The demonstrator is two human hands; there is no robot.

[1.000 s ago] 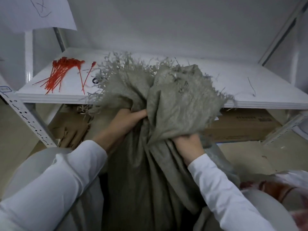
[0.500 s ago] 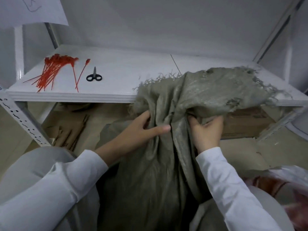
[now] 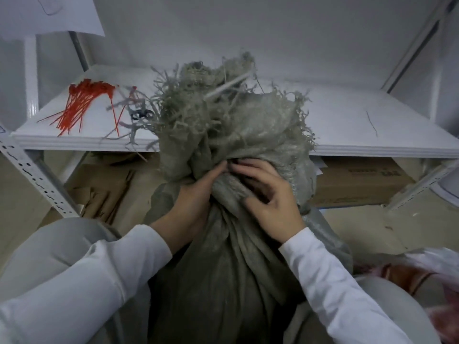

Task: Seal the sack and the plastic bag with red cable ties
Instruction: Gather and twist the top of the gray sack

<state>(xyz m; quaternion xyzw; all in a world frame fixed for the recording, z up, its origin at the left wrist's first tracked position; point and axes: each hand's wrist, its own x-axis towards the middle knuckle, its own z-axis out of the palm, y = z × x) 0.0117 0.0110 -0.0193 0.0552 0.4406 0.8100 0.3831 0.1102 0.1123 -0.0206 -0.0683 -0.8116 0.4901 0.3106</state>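
Note:
A grey-green woven sack [image 3: 223,269] stands between my knees, its frayed mouth bunched upward in front of the shelf. My left hand [image 3: 191,199] grips the gathered neck from the left. From the right, my right hand [image 3: 270,202] curls its fingers round the same neck. A pile of red cable ties [image 3: 79,105] lies on the white shelf [image 3: 347,125] at the far left, apart from both hands. At the lower right edge a plastic bag [image 3: 432,274] with reddish contents shows partly.
Black scissors [image 3: 141,114] lie on the shelf, half hidden behind the sack's fringe. Brown cardboard boxes [image 3: 360,182] sit under the shelf. A perforated white upright [image 3: 34,175] slants at the left. A sheet of paper [image 3: 49,16] hangs at top left.
The sack's open top, spread to the right half a second ago, is now bunched upright. Both hands have closed in round its neck.

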